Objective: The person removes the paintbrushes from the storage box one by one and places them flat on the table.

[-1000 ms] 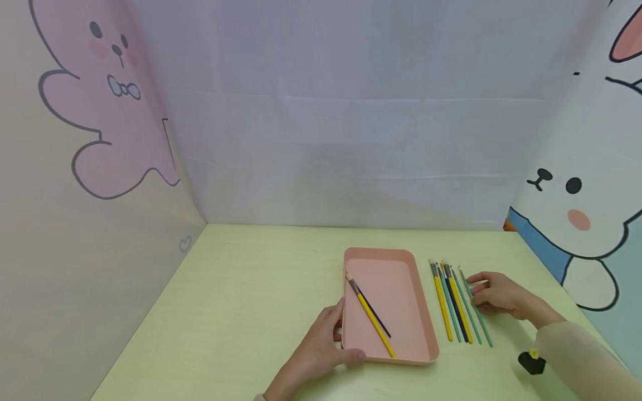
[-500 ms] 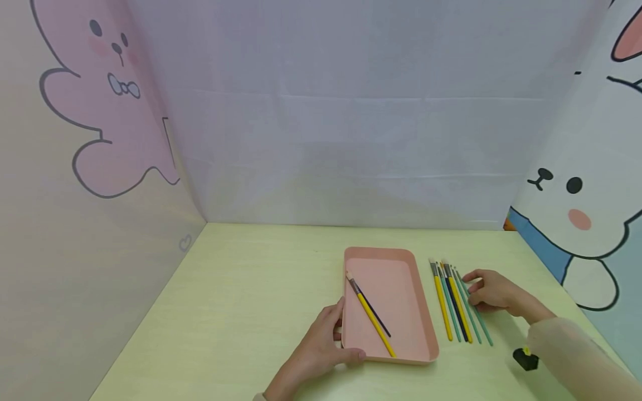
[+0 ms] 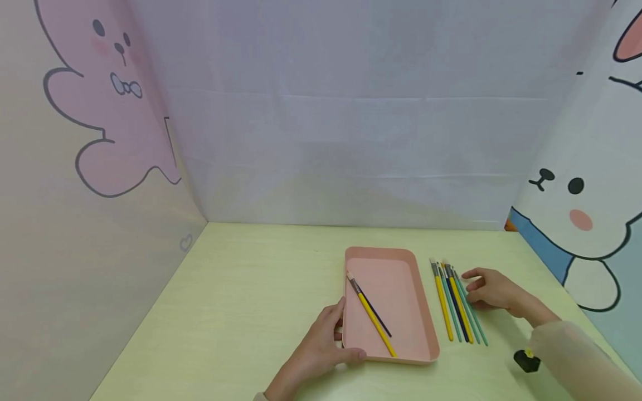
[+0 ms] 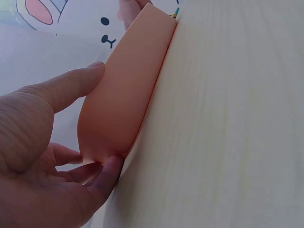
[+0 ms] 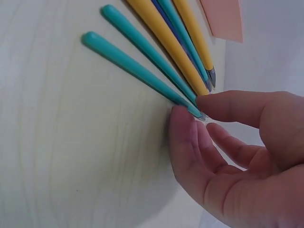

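Observation:
My left hand grips the near left corner of a shallow pink tray, its thumb on the near rim and fingers against the outer wall. Inside the tray, a yellow paintbrush and a thin navy paintbrush lie aslant, close together. To the tray's right, several yellow, teal and navy brushes rest side by side on the table. At that row's right end, my right hand pinches a teal paintbrush near its bristle end. Fingertips partly hide the tips of it and its teal neighbour.
The pale wooden table stretches left of the tray. A plain backdrop rises behind it, with cartoon-printed sheets on both sides. A small black piece with a yellow spot shows beside the right sleeve.
The outermost teal paintbrush has slid left, closer against its neighbours, with my right hand moving slightly left beside it. My left hand and the tray stay in place.

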Action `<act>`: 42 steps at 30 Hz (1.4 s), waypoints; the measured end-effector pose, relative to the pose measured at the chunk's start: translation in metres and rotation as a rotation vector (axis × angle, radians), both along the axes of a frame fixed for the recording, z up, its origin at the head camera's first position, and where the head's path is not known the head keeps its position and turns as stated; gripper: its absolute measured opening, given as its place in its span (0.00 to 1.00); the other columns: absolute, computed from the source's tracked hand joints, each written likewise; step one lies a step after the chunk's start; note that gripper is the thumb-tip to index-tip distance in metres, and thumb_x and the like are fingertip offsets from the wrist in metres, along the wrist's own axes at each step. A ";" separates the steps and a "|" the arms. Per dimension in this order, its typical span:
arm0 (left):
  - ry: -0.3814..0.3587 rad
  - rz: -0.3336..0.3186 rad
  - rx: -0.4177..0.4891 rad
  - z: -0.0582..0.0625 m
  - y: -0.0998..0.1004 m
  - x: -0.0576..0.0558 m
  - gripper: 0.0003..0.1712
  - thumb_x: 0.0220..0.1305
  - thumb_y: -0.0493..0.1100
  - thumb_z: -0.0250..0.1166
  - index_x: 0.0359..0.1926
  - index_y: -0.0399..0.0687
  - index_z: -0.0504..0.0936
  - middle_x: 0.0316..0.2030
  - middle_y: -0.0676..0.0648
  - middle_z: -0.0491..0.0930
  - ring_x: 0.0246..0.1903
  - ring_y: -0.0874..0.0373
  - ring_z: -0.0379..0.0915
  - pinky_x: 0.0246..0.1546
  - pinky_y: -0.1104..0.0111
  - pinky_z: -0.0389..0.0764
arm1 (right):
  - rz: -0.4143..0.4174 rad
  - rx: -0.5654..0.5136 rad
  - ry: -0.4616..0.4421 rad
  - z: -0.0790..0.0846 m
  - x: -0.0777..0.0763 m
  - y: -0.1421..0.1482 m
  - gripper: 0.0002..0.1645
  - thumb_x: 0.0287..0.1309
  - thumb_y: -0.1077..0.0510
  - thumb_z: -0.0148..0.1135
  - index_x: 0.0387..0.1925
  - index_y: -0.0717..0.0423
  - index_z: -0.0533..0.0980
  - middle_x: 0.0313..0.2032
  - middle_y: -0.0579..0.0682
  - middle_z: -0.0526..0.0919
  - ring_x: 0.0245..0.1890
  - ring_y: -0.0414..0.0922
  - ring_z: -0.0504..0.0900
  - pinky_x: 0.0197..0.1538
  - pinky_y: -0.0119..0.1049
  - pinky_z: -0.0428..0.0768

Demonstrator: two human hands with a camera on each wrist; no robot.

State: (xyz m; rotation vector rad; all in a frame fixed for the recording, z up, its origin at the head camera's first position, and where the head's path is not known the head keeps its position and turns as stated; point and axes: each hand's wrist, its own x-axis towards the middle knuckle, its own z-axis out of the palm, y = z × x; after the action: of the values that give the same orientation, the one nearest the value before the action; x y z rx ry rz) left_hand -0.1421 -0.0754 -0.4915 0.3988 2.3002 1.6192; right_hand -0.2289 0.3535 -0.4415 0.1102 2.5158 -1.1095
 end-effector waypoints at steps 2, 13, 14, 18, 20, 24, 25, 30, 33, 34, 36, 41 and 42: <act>-0.002 0.001 -0.004 0.000 0.001 0.000 0.69 0.51 0.46 0.87 0.86 0.53 0.53 0.71 0.46 0.67 0.52 0.56 0.77 0.51 0.67 0.82 | 0.007 0.017 0.025 0.003 0.000 0.001 0.37 0.67 0.66 0.66 0.70 0.76 0.61 0.49 0.64 0.78 0.39 0.47 0.82 0.43 0.40 0.88; -0.001 0.004 -0.023 0.002 0.002 -0.001 0.69 0.50 0.46 0.87 0.86 0.55 0.53 0.72 0.47 0.66 0.53 0.55 0.75 0.52 0.66 0.82 | 0.091 0.034 0.215 0.029 0.004 -0.015 0.37 0.71 0.64 0.66 0.73 0.72 0.62 0.58 0.75 0.75 0.47 0.54 0.86 0.46 0.46 0.89; -0.001 0.005 -0.024 0.002 0.002 -0.001 0.69 0.50 0.46 0.87 0.86 0.55 0.53 0.71 0.46 0.66 0.53 0.55 0.75 0.51 0.66 0.82 | 0.104 0.026 0.230 0.031 0.005 -0.018 0.37 0.71 0.63 0.66 0.73 0.71 0.62 0.59 0.74 0.75 0.47 0.54 0.86 0.46 0.46 0.89; -0.004 0.004 -0.018 0.001 0.002 -0.001 0.69 0.50 0.46 0.87 0.86 0.53 0.53 0.71 0.46 0.67 0.52 0.55 0.75 0.51 0.67 0.82 | 0.150 0.009 0.293 0.036 0.010 -0.035 0.35 0.70 0.62 0.68 0.73 0.69 0.66 0.58 0.70 0.77 0.50 0.57 0.86 0.45 0.45 0.88; -0.009 0.005 -0.015 0.001 0.002 -0.001 0.69 0.50 0.46 0.87 0.86 0.53 0.53 0.71 0.46 0.66 0.52 0.55 0.75 0.51 0.67 0.82 | 0.170 0.012 0.324 0.039 0.011 -0.045 0.35 0.69 0.61 0.69 0.72 0.67 0.68 0.56 0.67 0.79 0.50 0.56 0.86 0.45 0.43 0.87; -0.011 0.006 -0.014 0.001 0.001 0.000 0.70 0.50 0.46 0.88 0.86 0.54 0.53 0.71 0.46 0.66 0.52 0.55 0.76 0.51 0.67 0.82 | 0.210 -0.003 0.357 0.045 0.013 -0.070 0.34 0.67 0.61 0.72 0.70 0.64 0.70 0.54 0.64 0.80 0.48 0.53 0.86 0.43 0.40 0.86; -0.012 0.007 -0.016 0.001 0.001 0.000 0.70 0.50 0.47 0.88 0.86 0.54 0.53 0.72 0.46 0.66 0.52 0.55 0.76 0.51 0.67 0.82 | 0.219 -0.005 0.360 0.046 0.013 -0.076 0.34 0.66 0.61 0.72 0.69 0.63 0.71 0.54 0.63 0.81 0.47 0.52 0.85 0.43 0.40 0.85; -0.016 0.007 -0.008 0.002 0.001 0.000 0.69 0.50 0.46 0.88 0.86 0.52 0.53 0.71 0.45 0.66 0.53 0.54 0.76 0.51 0.67 0.82 | 0.265 -0.020 0.355 0.046 0.011 -0.104 0.34 0.65 0.64 0.72 0.70 0.62 0.71 0.54 0.62 0.80 0.46 0.50 0.84 0.43 0.39 0.85; -0.020 0.008 -0.001 0.002 0.002 0.000 0.69 0.50 0.45 0.88 0.86 0.52 0.54 0.71 0.45 0.67 0.53 0.54 0.76 0.51 0.67 0.82 | 0.295 -0.009 0.353 0.045 0.008 -0.119 0.36 0.64 0.65 0.73 0.71 0.63 0.71 0.53 0.62 0.80 0.47 0.51 0.84 0.44 0.40 0.86; -0.021 0.008 0.000 0.002 0.002 0.000 0.69 0.50 0.45 0.88 0.86 0.53 0.54 0.71 0.45 0.67 0.53 0.54 0.76 0.51 0.67 0.82 | 0.304 -0.009 0.350 0.045 0.007 -0.124 0.36 0.63 0.65 0.73 0.71 0.63 0.71 0.53 0.62 0.80 0.47 0.51 0.84 0.44 0.41 0.86; -0.023 0.008 0.006 0.003 0.002 0.000 0.69 0.50 0.45 0.88 0.86 0.53 0.54 0.70 0.45 0.67 0.53 0.54 0.76 0.51 0.67 0.82 | 0.322 -0.007 0.344 0.044 0.006 -0.134 0.37 0.62 0.65 0.74 0.71 0.63 0.71 0.53 0.63 0.80 0.47 0.51 0.84 0.46 0.42 0.87; -0.023 0.005 0.008 0.002 0.002 -0.001 0.69 0.50 0.46 0.87 0.86 0.54 0.54 0.70 0.45 0.67 0.53 0.54 0.77 0.51 0.67 0.82 | 0.388 -0.050 0.361 0.039 0.000 -0.154 0.39 0.59 0.67 0.75 0.70 0.66 0.70 0.57 0.67 0.79 0.47 0.56 0.85 0.46 0.45 0.87; -0.022 0.005 0.005 0.002 0.002 -0.001 0.69 0.51 0.46 0.87 0.86 0.54 0.54 0.70 0.45 0.67 0.53 0.54 0.76 0.51 0.67 0.82 | 0.405 -0.061 0.372 0.037 -0.002 -0.157 0.39 0.59 0.68 0.75 0.69 0.67 0.71 0.58 0.67 0.78 0.48 0.58 0.85 0.46 0.45 0.87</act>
State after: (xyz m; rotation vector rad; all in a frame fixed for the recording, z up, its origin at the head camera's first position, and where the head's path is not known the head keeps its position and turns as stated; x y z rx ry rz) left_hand -0.1430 -0.0739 -0.4892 0.3755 2.2828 1.6241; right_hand -0.2306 0.1963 -0.4043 -0.6493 2.6405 -1.1104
